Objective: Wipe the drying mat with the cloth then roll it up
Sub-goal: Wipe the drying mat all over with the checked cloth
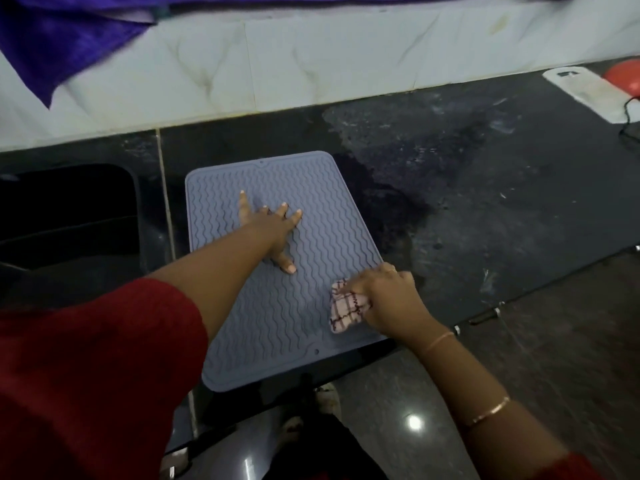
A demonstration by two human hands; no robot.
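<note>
A grey-blue drying mat (332, 230) with a wavy ribbed surface lies flat on the dark counter, its near edge hanging slightly past the counter's front. My left hand (273, 230) rests flat on the mat's middle, fingers spread, holding nothing. My right hand (388, 299) presses a folded pink checked cloth (346, 310) onto the mat near its right edge, close to the near right corner. Part of the cloth is hidden under my fingers.
A dark sink (69, 216) is sunk into the counter left of the mat. The black counter (485, 188) right of the mat looks wet and streaked. A white board (588, 91), a red object (627, 77) and a black cord (628, 123) sit at the far right. Purple fabric (62, 39) hangs over the tiled wall.
</note>
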